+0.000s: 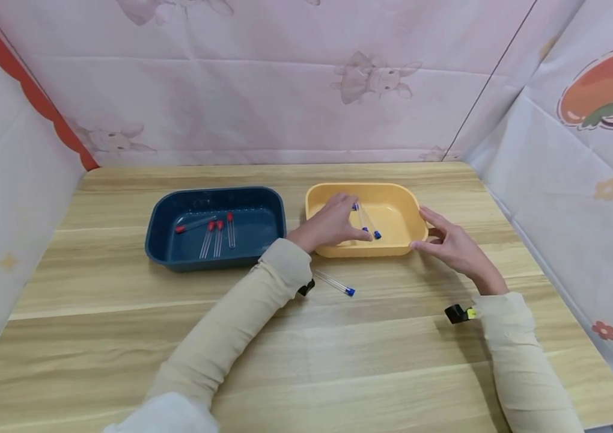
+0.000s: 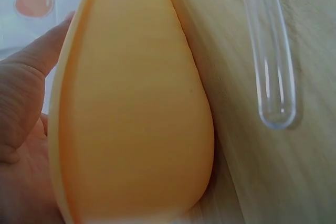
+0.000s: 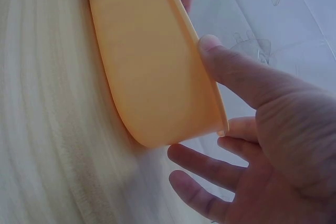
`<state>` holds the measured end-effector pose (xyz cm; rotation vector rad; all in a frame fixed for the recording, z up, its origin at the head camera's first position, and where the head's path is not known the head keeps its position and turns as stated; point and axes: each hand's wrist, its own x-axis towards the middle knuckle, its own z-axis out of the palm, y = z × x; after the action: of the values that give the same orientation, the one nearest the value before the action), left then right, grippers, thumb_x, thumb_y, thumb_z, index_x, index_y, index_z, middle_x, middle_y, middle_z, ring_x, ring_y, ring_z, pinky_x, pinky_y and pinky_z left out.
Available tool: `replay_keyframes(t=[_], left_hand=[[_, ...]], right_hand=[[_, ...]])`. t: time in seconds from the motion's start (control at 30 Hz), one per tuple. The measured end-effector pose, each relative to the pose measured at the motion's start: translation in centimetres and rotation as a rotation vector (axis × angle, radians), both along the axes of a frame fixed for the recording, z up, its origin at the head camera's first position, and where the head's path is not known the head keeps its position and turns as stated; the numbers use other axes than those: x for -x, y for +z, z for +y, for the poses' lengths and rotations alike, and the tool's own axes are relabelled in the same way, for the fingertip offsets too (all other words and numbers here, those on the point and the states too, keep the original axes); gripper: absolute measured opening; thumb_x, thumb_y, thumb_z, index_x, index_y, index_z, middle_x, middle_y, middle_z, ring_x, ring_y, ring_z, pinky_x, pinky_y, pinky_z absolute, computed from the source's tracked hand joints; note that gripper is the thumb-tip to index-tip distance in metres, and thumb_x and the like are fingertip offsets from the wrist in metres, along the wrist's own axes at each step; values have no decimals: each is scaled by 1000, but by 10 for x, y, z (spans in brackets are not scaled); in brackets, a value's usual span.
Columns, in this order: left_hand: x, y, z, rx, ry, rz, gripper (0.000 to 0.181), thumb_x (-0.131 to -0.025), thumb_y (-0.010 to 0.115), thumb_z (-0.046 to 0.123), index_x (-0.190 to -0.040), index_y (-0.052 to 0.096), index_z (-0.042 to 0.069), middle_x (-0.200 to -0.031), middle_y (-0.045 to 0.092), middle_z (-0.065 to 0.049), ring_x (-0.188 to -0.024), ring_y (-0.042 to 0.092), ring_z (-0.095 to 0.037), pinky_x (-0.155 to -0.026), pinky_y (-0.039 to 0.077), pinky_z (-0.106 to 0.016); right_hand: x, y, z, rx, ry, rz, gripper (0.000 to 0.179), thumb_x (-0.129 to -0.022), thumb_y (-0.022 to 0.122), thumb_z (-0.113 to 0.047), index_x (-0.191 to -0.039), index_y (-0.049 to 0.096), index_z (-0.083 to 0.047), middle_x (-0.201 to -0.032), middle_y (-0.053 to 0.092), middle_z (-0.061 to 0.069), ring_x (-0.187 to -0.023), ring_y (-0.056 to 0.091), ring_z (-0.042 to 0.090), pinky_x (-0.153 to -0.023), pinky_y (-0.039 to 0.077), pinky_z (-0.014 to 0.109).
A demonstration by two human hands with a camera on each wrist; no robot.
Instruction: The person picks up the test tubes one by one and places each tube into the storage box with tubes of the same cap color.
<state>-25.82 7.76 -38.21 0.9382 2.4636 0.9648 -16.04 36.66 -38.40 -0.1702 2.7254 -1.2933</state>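
My left hand reaches over the near-left rim of a yellow plastic bin, thumb and fingers spread apart. Close to its fingertips are clear test tubes with blue caps, lying inside the bin and partly hidden by the hand. At the bin's right end, my right hand holds the corner, thumb on the near side and fingers at the end wall. The right wrist view shows that thumb against the rim. Another clear tube with a blue cap lies on the table before the bin.
A dark blue bin stands left of the yellow one, holding several clear tubes with red caps. Both rest on a wood-grain table. Printed cloth walls rise behind and at the sides.
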Motion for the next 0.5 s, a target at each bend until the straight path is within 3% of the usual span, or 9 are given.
replay_keyframes(t=[0.5], left_hand=[[5,-7,11,58,21,-8,97,-86,84,47,-158,37,2,-162,35,-14,-148,32,-27,-121,33,-39]], right_hand=[[2,-1,0,-16,1,2,85,-96,76,-17,-163,25,-2,-170,21,14,-127,57,43,-89,49,8]])
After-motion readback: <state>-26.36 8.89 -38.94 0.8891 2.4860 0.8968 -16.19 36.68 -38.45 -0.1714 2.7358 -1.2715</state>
